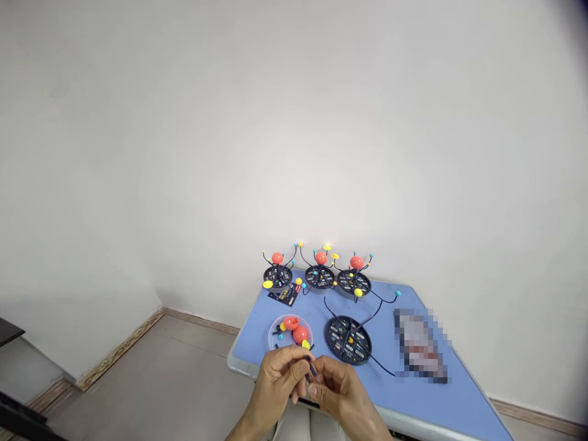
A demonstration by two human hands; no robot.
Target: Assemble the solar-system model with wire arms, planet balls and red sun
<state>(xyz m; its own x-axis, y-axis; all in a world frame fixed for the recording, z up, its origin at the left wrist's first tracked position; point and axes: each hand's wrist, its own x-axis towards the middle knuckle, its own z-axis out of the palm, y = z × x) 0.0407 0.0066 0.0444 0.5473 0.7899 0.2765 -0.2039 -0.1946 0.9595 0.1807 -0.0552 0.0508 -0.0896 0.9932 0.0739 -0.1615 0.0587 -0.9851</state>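
Note:
At the table's near edge, my left hand (278,380) and my right hand (342,389) are close together. Both are closed, their fingertips pinching a small black plastic piece (311,366) that the fingers partly hide. Just beyond my left hand is a clear round tub (272,327) holding a red ball (300,334), a red half shell (291,322) and small yellow and blue parts. Past my right hand lies a round black printed base (337,352). Thin black curved arms (374,312) spread from it, one carrying a blue ball (397,294) at its tip.
Three solar system models, a left one (277,275), a middle one (320,277) and a right one (354,282), stand along the back by the wall. A black printed card (285,295) lies before them. A pixelated item (420,346) rests on the blue table (459,398) at right.

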